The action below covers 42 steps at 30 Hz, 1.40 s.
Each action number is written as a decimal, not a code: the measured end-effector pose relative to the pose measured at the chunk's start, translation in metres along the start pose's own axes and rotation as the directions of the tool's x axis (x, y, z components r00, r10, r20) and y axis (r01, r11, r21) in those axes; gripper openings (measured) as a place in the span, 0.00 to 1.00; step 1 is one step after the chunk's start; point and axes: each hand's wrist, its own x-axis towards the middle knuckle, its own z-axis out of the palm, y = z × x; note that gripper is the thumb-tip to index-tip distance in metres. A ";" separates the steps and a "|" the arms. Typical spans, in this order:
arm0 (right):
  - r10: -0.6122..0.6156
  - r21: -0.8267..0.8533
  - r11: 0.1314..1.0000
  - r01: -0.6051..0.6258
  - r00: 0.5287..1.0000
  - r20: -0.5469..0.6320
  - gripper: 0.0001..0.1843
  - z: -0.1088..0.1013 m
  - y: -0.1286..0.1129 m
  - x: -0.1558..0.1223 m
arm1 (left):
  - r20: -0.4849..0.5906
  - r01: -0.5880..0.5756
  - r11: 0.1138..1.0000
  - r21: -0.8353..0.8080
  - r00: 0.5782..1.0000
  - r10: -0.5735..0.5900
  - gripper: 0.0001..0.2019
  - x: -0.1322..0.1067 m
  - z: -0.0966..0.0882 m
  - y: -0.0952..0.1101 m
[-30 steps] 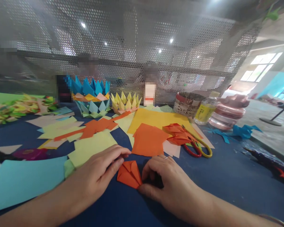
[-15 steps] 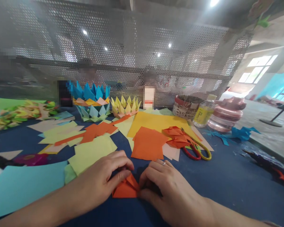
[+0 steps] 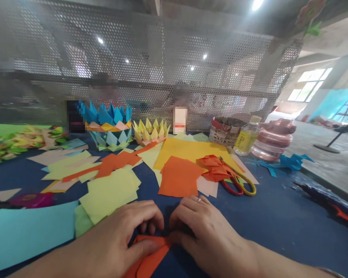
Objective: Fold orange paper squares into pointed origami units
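Observation:
Low in the view, near the table's front, lies a folded piece of orange paper [image 3: 152, 259] with a crease along it. My left hand [image 3: 139, 227] is closed on its upper left part, the thumb lying across the paper and the other fingers curled above. At the paper's right corner, my right hand [image 3: 195, 229] pinches it between thumb and curled fingers, whose tips are partly hidden. Just beyond the hands is a stack of orange paper squares [image 3: 179, 176]. A pile of pale green squares [image 3: 110, 193] lies beyond my left hand.
Scissors [image 3: 240, 181] rest by folded orange pieces [image 3: 214, 166]. Behind stand a blue paper crown [image 3: 108, 114], a yellow one [image 3: 150, 131], a woven basket [image 3: 224, 129], a bottle [image 3: 246, 139] and a pink jug [image 3: 272, 141]. A glue gun [image 3: 324, 197] lies right, light blue paper [image 3: 31, 233] left.
The orange paper has turned and come nearer to me, its body now pointing down and left. My left hand has moved lower with its thumb on the paper; my right hand keeps its corner.

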 end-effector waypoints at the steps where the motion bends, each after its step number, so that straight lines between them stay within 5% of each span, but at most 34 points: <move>1: -0.003 -0.005 1.000 0.003 1.000 -0.004 0.08 0.000 0.000 0.000 | -0.001 0.006 1.000 0.005 1.000 -0.006 0.06 0.000 0.001 0.000; 8: -0.025 -0.014 1.000 0.025 0.999 -0.033 0.10 0.002 -0.001 -0.002 | -0.079 -0.034 0.993 0.113 0.996 0.043 0.07 -0.002 0.009 -0.003; 15: -0.045 -0.020 0.999 0.044 0.997 -0.062 0.11 0.002 0.000 -0.002 | -0.025 0.120 0.973 0.198 0.993 -0.117 0.14 -0.007 0.011 0.006; 19: -0.041 -0.002 0.999 0.041 0.994 -0.104 0.11 0.002 -0.002 -0.004 | -0.082 0.118 0.992 0.037 0.990 -0.115 0.11 -0.004 0.015 0.000; 22: 0.040 0.096 0.995 -0.027 0.991 -0.131 0.10 -0.002 -0.009 -0.006 | -0.226 -0.013 0.988 -0.152 0.974 -0.022 0.11 -0.001 0.015 -0.004; 26: 0.191 0.383 0.907 -0.173 0.982 -0.007 0.25 -0.007 -0.019 -0.005 | -0.421 -0.183 0.973 -0.139 0.900 0.109 0.07 -0.002 0.014 -0.004; 29: 0.229 0.572 0.774 -0.272 0.962 0.148 0.41 -0.005 -0.022 -0.005 | -0.435 -0.218 0.971 -0.096 0.887 0.156 0.07 -0.008 0.016 -0.008; 31: 0.251 0.604 0.733 -0.312 0.950 0.187 0.45 -0.002 -0.023 -0.005 | -0.361 -0.182 0.980 -0.081 0.922 0.141 0.08 -0.013 0.019 -0.012; 35: 0.262 0.596 0.753 -0.279 0.958 0.117 0.41 0.001 -0.022 -0.005 | -0.428 -0.126 0.991 -0.044 0.899 0.095 0.12 -0.020 0.021 -0.019; 38: 0.264 0.611 0.760 -0.222 0.964 0.021 0.34 -0.001 -0.021 -0.003 | -0.400 -0.239 0.970 0.032 0.887 0.232 0.13 -0.017 0.019 -0.019; 42: 0.313 0.683 0.692 -0.234 0.950 0.009 0.26 -0.003 -0.019 0.002 | -0.422 -0.361 0.915 0.181 0.812 0.404 0.17 -0.012 0.018 -0.010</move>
